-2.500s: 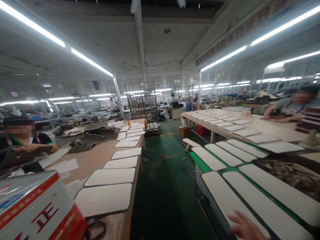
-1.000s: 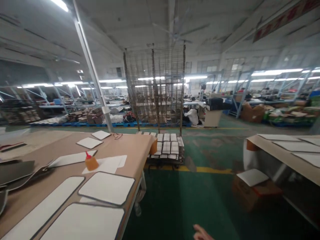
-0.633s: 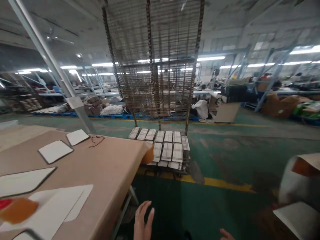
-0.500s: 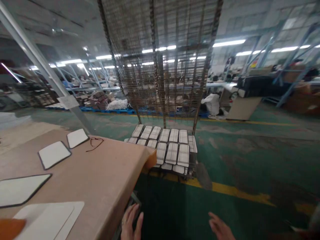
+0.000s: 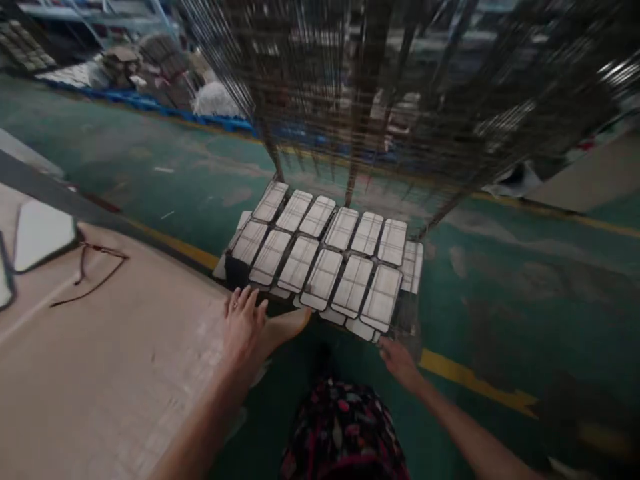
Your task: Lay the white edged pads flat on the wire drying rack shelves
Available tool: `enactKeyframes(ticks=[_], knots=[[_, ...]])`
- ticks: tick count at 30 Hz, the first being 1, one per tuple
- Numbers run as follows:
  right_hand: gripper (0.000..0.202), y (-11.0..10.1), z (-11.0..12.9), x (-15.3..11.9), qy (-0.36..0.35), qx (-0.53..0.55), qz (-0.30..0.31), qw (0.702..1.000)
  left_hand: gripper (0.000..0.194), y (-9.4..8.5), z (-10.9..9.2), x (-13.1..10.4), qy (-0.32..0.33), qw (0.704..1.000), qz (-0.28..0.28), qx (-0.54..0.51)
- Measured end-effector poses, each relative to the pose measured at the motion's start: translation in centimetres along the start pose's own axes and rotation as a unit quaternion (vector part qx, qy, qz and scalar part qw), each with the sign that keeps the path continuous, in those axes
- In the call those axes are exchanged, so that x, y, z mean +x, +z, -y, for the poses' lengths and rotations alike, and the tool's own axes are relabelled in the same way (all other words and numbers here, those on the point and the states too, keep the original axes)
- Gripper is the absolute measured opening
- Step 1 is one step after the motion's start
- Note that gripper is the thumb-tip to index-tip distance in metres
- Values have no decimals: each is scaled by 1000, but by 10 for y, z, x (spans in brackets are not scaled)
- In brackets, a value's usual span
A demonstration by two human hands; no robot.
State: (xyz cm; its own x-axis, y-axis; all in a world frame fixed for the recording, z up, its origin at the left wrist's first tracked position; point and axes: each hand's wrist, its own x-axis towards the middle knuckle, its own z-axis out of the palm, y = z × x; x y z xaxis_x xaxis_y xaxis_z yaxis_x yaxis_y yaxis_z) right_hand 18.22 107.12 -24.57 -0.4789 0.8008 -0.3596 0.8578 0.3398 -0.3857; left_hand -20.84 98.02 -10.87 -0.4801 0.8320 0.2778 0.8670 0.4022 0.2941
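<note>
My left hand (image 5: 244, 327) reaches over the corner of the cloth-covered table (image 5: 150, 347), fingers stretched forward and apart, holding nothing. It is close to the front left edge of a tall wire rack (image 5: 350, 180). My right hand (image 5: 397, 363) is at the rack's front right, by the lower edge of the panels, its fingers curled; what they grip, if anything, is hidden. On the rack's low level, white panels with dark edges (image 5: 320, 277) lie in two rows under thin wires. More panels show beneath the front row.
Dark-framed glasses (image 5: 103, 250) and a white panel with a dark border (image 5: 43, 233) lie on the table. A grey post (image 5: 55, 200) stands behind it. Yellow lines (image 5: 470, 377) mark the green floor. Bundles (image 5: 163, 63) sit on blue pallets beyond.
The view has tipped down and come nearer the rack. Both hands have moved forward to its front edge, and the right fingers have curled. The patterned clothing on my body now shows.
</note>
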Motion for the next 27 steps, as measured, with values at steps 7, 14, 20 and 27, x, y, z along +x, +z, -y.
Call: enactKeyframes(ticks=[7, 14, 20, 27], knots=[[35, 10, 19, 173, -59, -98, 109, 987, 42, -9, -5, 7, 24, 993, 84, 74], [30, 76, 38, 249, -150, -208, 235, 938, 38, -18, -11, 16, 20, 986, 142, 83], [29, 106, 31, 272, -156, -279, 320, 892, 44, -21, -9, 14, 8, 978, 184, 94], [25, 86, 41, 267, -160, -292, 348, 876, 43, -20, -6, 11, 37, 978, 169, 117]])
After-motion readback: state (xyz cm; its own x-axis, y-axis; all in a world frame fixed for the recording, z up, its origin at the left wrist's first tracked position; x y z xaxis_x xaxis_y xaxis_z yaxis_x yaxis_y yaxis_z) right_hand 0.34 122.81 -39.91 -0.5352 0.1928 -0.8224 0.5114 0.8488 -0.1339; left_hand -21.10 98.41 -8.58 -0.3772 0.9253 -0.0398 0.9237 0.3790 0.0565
